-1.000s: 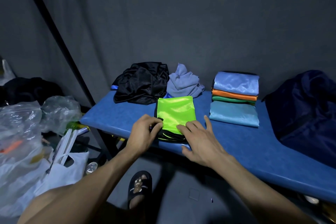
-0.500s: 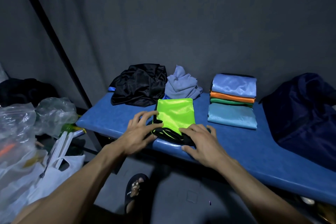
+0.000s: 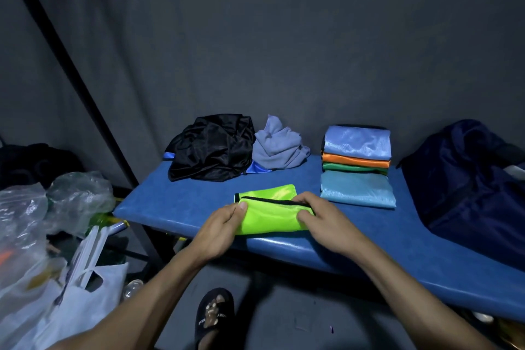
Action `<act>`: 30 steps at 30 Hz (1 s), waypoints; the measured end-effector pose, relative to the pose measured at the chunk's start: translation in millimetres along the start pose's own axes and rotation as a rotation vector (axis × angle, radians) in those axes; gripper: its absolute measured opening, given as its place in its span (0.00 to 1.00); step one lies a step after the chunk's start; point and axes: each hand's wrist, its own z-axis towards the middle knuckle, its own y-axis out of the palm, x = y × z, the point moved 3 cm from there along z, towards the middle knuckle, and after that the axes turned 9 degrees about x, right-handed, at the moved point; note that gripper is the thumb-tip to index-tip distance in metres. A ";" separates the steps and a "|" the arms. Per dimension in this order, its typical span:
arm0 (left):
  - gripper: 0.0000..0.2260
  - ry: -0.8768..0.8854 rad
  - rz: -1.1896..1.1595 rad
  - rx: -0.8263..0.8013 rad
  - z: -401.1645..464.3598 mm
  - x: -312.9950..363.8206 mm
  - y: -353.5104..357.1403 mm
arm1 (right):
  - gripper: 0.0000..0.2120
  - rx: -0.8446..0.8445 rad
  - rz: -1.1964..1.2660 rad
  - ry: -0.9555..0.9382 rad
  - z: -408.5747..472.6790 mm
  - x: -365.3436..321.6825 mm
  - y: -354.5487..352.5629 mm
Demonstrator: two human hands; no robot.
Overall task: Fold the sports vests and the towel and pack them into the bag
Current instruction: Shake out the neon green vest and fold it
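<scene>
In the head view, a green vest [image 3: 271, 216] is gripped at its left end by the left hand [image 3: 220, 231] and at its right end by the right hand [image 3: 326, 224], fingers [image 3: 305, 217] curled onto the cloth, at the desk [image 3: 181, 207] front edge. Beyond the fingers lie a black vest [image 3: 211, 148] and a towel [image 3: 279, 146]; beyond and right, a folded stack [image 3: 356, 167], with the bag [image 3: 466, 176] farther right.

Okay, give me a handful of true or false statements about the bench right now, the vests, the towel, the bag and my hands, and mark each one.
1. Both hands grip the neon green vest, left hand and right hand. True.
2. The folded stack has an orange vest on top. False: a light blue one is on top, orange lies beneath it.
3. The dark blue bag sits at the right end of the blue bench. True.
4. The grey towel is neatly folded. False: it lies crumpled beside the black vest.
</scene>
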 end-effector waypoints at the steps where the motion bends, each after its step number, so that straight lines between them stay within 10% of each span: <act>1: 0.34 -0.029 -0.012 0.018 2.3 1.1 0.2 | 0.13 0.019 0.036 0.018 3.8 -1.6 0.9; 8: 0.24 -0.168 0.036 0.196 17.5 11.2 -1.7 | 0.10 0.127 0.185 0.167 36.8 -3.1 8.3; 30: 0.06 -0.327 0.184 0.118 66.4 -0.7 -36.1 | 0.16 0.140 -0.630 0.137 68.5 -6.7 43.9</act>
